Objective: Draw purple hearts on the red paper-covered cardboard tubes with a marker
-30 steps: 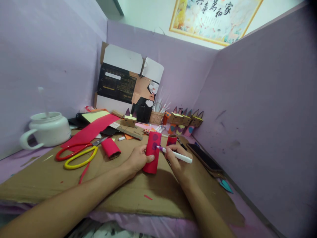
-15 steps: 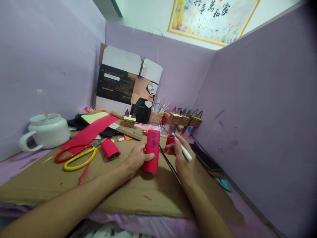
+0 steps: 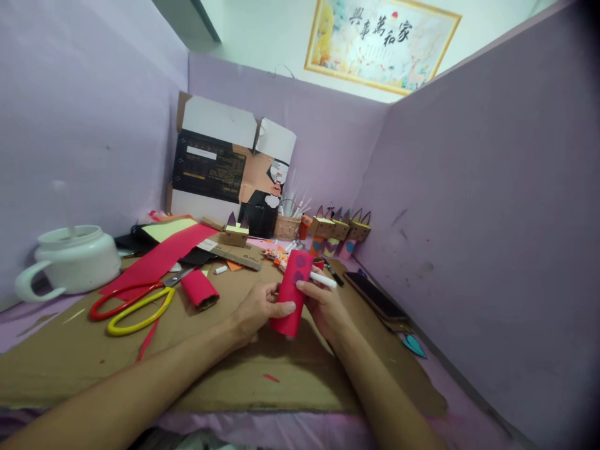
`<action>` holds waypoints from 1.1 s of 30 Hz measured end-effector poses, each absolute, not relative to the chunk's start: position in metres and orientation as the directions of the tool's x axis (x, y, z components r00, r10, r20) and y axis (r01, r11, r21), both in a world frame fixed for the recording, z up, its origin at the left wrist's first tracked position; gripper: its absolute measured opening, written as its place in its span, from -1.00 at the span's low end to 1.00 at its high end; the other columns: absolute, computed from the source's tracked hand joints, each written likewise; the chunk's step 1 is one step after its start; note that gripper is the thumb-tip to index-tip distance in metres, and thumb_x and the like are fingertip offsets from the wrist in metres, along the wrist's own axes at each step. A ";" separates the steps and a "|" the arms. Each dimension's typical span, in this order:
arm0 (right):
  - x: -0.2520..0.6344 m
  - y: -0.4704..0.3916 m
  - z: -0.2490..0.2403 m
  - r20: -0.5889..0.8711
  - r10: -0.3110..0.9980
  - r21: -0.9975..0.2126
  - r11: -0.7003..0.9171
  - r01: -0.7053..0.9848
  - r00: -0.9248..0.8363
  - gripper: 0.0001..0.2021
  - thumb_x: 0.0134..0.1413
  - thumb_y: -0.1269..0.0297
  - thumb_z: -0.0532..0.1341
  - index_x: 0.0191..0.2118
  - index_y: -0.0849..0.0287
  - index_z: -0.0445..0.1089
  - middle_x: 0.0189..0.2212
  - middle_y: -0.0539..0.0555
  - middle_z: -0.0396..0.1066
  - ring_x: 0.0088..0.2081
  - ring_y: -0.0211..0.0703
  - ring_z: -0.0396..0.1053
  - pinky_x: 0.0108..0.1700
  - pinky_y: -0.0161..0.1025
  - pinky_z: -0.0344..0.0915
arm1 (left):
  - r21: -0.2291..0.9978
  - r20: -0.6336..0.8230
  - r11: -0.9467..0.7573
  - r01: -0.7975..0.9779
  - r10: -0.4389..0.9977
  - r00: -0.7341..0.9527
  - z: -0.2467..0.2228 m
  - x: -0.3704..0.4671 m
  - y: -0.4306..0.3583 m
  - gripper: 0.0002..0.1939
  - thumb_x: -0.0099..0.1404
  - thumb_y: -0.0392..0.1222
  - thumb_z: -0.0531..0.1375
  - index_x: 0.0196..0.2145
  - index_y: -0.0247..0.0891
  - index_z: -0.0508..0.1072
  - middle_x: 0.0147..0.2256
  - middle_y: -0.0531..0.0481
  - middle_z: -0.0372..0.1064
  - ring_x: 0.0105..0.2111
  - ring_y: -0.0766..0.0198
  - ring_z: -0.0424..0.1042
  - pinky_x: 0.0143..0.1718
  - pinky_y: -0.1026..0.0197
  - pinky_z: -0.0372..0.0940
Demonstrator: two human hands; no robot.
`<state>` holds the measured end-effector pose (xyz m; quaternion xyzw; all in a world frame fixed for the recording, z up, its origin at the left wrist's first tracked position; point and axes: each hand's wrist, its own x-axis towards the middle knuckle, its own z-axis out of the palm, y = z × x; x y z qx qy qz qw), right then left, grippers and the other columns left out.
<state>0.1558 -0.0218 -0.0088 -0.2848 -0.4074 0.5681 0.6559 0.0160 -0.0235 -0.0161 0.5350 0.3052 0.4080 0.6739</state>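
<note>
My left hand (image 3: 262, 310) is closed round the lower part of a red paper tube (image 3: 292, 299), which leans a little to the right above the cardboard. Two purple heart shapes show on its upper side. In my right hand (image 3: 324, 306) is a white marker (image 3: 323, 279), lying across behind the tube's edge, while the thumb rests against the tube. Behind the marker, part of another short red roll (image 3: 319, 263) shows. A red-covered roll (image 3: 200, 290) lies on its side left of my hands, near red-and-yellow scissors (image 3: 140, 306).
Under everything lies a cardboard sheet (image 3: 225, 382). A white mug (image 3: 77, 259) stands at the left, beside red paper strips (image 3: 164, 257). Several box-headed figures (image 3: 332, 228) and a basket of markers (image 3: 287, 227) are at the back. A phone (image 3: 375, 295) lies at the right.
My right hand has moved left with the marker and now touches the tube. The tube has gone from upright to tilted right. The camera view has shifted slightly.
</note>
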 end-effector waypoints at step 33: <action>0.169 -0.046 -0.015 0.705 0.667 -0.702 0.608 0.371 0.241 -0.76 0.09 0.19 0.13 -0.45 0.23 0.40 -0.67 -0.02 0.34 -0.62 -0.28 0.30 -0.56 -0.35 0.21 | 0.978 -0.190 0.206 0.010 0.879 0.438 -0.015 0.013 -0.023 -0.58 -0.17 -0.04 0.29 -0.39 -0.29 0.25 -0.58 0.04 0.35 -0.64 0.33 0.37 -0.65 0.35 0.18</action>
